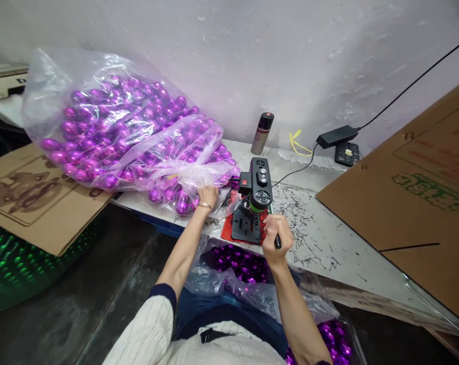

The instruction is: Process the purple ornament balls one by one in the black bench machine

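A clear plastic bag [128, 109] full of shiny purple balls [132, 96] lies on the table, its mouth toward me. My left hand [208, 194] is at that mouth among the plastic folds; its fingers are hidden, so I cannot tell what they hold. To its right stands a small black bench machine [260, 185] with a flat slotted base and a red switch. The base rests on a red mat [228, 230]. My right hand [278, 234] is closed around the machine's black lever handle [278, 242].
Short black bits [309, 228] litter the table right of the machine. A spray can [262, 133], yellow ribbon [299, 144] and black power adapter [338, 137] are behind. Cardboard [415, 203] leans at right. Below the table edge, an open bag holds purple balls [239, 261].
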Motion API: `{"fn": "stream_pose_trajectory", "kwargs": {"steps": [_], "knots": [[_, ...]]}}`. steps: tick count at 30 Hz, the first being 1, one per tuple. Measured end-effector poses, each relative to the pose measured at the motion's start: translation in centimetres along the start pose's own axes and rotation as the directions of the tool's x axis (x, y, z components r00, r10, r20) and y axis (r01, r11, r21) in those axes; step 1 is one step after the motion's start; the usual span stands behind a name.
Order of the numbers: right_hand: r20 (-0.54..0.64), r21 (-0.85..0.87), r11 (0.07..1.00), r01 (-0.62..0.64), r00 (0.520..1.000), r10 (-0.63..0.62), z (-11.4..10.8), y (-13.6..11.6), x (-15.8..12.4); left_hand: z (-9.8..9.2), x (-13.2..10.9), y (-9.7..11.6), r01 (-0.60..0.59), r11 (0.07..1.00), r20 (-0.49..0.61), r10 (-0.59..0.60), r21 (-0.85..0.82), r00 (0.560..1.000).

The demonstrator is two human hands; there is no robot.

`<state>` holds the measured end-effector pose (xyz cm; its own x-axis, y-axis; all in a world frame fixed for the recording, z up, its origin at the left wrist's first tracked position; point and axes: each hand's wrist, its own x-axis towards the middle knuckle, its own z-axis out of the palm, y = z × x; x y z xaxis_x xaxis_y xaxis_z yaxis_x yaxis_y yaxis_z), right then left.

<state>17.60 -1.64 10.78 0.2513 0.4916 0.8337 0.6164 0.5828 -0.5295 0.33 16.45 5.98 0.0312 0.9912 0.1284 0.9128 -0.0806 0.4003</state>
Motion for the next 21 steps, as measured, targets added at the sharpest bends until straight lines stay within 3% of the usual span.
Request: {"fn": "stream_pose_trajectory", "kwargs": {"steps": [2,5,8,11,14,18,21], "knots": [[0.003,-0.012,1.0,0.008,1.0,-0.008,0.1,-0.1,0.0,-0.5,1.8,0.4,-0.006,0.999,0.067,0.003,0.039,0.998],[0.014,-0.032,0.999,0.023,1.0,-0.023,0.0,-0.2,0.1,-0.6,1.7,0.9,-0.044,0.997,0.111,0.037,0.062,0.993],[0.023,-0.036,0.999,0.026,0.999,-0.025,-0.1,-0.1,0.0,-0.3,-0.5,0.9,-0.209,0.972,0.137,0.193,0.112,0.972],[0.028,-0.025,0.999,0.031,0.999,-0.03,-0.2,0.0,0.0,0.4,-3.4,0.0,-0.44,0.885,0.126,0.425,0.153,0.897],[0.04,-0.006,0.999,0.032,0.999,-0.032,-0.2,0.0,0.0,1.2,-5.2,-1.5,-0.534,0.842,0.049,0.531,0.081,0.846],[0.032,0.0,1.0,0.021,0.999,-0.021,-0.1,0.0,0.0,1.3,-4.5,-2.7,-0.478,0.874,-0.051,0.475,-0.085,0.879],[0.025,0.001,1.0,0.015,1.0,-0.015,-0.1,-0.1,0.0,0.8,-3.1,-2.1,-0.401,0.915,-0.008,0.401,-0.042,0.916]]}}
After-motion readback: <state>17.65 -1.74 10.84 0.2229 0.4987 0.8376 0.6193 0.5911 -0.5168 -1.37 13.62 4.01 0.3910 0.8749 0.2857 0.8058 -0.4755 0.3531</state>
